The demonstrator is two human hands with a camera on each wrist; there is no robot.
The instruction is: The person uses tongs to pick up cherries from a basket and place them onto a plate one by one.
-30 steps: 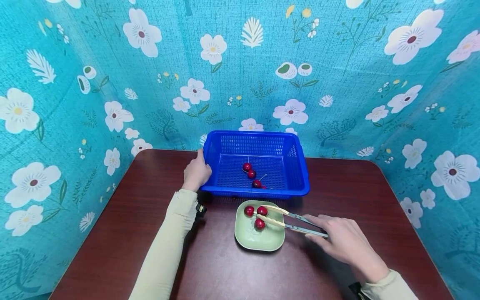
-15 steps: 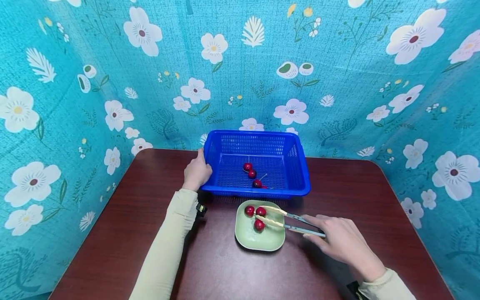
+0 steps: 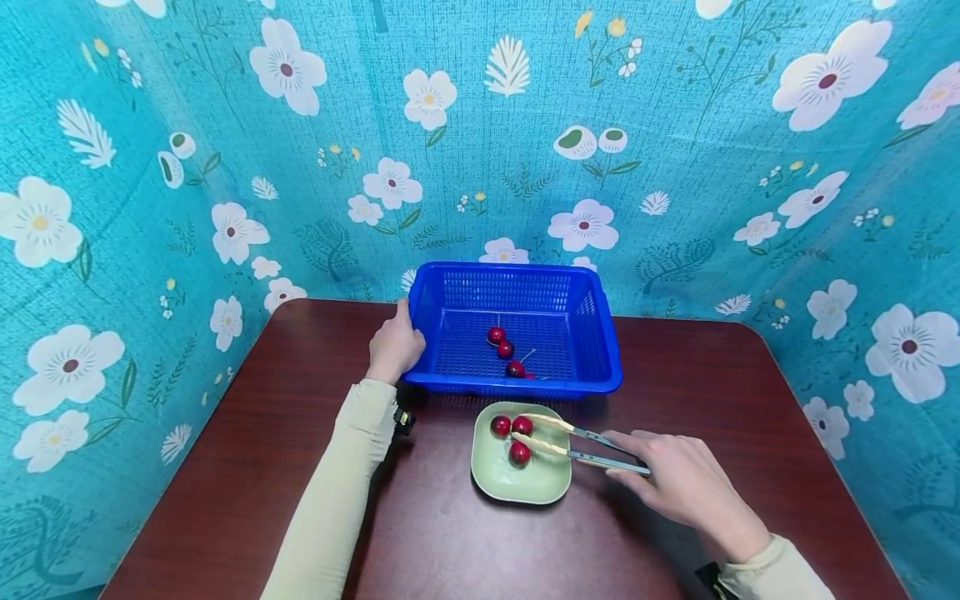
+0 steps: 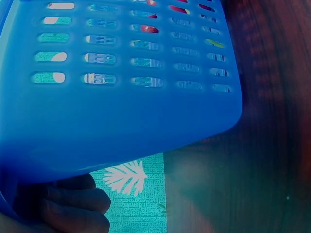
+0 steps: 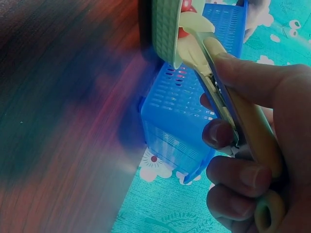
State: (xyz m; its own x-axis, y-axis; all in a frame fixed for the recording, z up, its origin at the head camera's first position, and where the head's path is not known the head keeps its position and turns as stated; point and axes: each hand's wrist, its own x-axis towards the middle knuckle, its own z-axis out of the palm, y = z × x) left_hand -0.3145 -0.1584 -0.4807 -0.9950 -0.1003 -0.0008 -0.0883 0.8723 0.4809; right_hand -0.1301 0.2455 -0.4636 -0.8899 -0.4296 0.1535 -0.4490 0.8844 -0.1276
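Note:
With its fingers curled at the rim, my left hand (image 3: 395, 343) grips the left end of a blue plastic basket (image 3: 517, 387). Several dark red cherries (image 3: 506, 350), some with stems, lie inside it. In front stands a light green square dish (image 3: 522, 492) with three cherries (image 3: 519, 453). My right hand (image 3: 693, 483) holds metal tongs (image 3: 609, 461) with cream tips, which reach into the dish from the right. Those tips stand around the upper right cherry (image 3: 522, 425); whether they pinch it I cannot tell. In the right wrist view, thumb and fingers wrap the tongs' yellowish handle (image 5: 260, 133).
Everything stands on a dark reddish-brown table (image 3: 420, 533) with rounded back corners. A turquoise flowered cloth (image 3: 480, 125) hangs behind the table and along both sides. The basket sits near the back edge, just behind the dish.
My right hand and the tongs have shifted slightly left, and the upper right cherry in the dish has moved a little left with them. The left hand stays on the basket.

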